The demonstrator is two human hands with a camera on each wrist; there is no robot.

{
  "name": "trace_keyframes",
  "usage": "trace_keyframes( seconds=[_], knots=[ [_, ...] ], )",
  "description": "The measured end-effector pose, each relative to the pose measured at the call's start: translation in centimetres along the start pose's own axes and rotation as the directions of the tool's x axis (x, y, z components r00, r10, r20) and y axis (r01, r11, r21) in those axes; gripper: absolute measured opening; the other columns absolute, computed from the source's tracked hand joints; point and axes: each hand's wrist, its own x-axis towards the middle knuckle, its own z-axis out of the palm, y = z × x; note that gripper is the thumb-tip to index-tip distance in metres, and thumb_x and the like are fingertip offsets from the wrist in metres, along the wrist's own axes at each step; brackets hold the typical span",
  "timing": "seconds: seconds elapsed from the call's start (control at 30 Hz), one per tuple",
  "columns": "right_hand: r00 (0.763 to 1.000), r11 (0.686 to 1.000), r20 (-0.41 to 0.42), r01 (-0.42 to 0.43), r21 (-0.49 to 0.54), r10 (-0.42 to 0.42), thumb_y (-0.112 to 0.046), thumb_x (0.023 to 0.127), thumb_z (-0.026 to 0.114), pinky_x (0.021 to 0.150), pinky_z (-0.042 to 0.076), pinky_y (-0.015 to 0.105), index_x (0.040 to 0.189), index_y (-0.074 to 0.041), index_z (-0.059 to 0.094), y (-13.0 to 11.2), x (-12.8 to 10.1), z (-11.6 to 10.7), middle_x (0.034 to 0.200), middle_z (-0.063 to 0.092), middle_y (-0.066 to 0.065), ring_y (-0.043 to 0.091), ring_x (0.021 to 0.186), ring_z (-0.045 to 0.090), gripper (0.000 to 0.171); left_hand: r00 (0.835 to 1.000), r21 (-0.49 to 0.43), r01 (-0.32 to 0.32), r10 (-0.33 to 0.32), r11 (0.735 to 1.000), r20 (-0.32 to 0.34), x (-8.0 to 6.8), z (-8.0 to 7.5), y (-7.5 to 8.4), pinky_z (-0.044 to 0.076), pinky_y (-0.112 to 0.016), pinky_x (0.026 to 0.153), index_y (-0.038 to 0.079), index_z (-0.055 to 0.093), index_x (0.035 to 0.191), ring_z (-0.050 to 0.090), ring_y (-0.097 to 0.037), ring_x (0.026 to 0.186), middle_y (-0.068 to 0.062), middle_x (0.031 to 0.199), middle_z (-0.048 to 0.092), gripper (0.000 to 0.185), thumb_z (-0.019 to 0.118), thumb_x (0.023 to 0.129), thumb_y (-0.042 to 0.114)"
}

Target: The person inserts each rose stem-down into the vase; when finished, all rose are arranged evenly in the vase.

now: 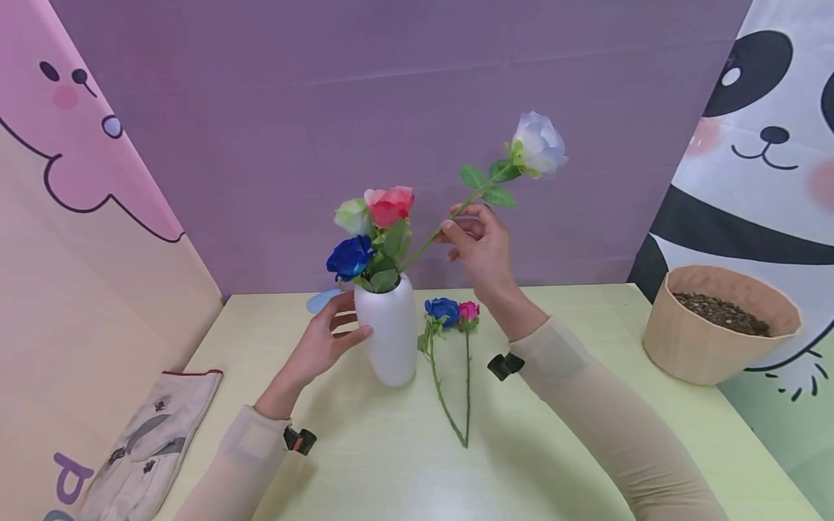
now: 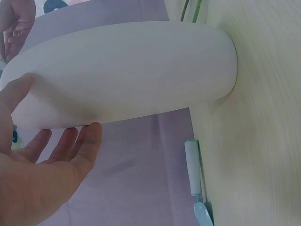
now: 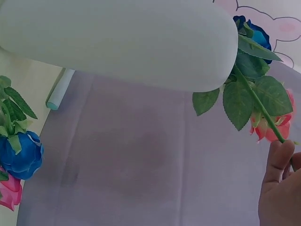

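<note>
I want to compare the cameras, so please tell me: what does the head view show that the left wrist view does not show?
Only the head view shows the right hand pinching the stem of the pale rose, the roses in the vase, two loose roses on the table, the soil pot and a glove. Only the left wrist view shows the pale-handled tool behind the vase clearly. Both show the left hand holding the white vase.
</note>
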Motion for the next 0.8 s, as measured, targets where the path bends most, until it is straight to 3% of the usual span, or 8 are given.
trace_keyframes(
  seconds=[0.33,0.53,0.8],
  knots=[
    [1.000,0.999,0.013,0.024,0.048,-0.024,-0.013,0.094,0.070,0.064,0.061,0.029,0.113,-0.013,0.062,0.18,0.08,0.73,0.089,0.071,-0.003,0.013,0.082,0.073,0.020,1.000,0.000,-0.006,0.006,1.000,-0.005,-0.15,0.17,0.13,0.052,-0.050,0.105,0.019,0.037,0.150,0.051,-0.036,0.136,-0.011,0.149,0.045,0.071,0.074,0.092,0.032],
    [0.999,0.999,0.033,0.036,0.009,-0.036,-0.011,0.096,0.067,0.052,0.049,0.023,0.114,-0.013,0.063,-0.22,0.33,0.59,0.086,0.070,-0.004,0.010,0.077,0.072,0.019,1.000,-0.005,-0.002,0.002,1.000,-0.006,-0.23,0.21,0.32,0.052,-0.050,0.105,0.019,0.036,0.150,0.051,-0.035,0.136,-0.010,0.149,0.045,0.071,0.074,0.092,0.032],
    [1.000,1.000,0.018,-0.015,-0.004,0.015,-0.012,0.097,0.065,0.051,0.043,0.025,0.114,-0.017,0.063,-0.51,0.20,0.56,0.086,0.069,-0.005,0.011,0.078,0.071,0.018,1.000,-0.017,0.004,-0.004,1.000,0.000,-0.27,0.00,0.34,0.053,-0.049,0.103,0.018,0.035,0.151,0.051,-0.037,0.135,-0.011,0.149,0.045,0.071,0.073,0.092,0.030]
  ],
)
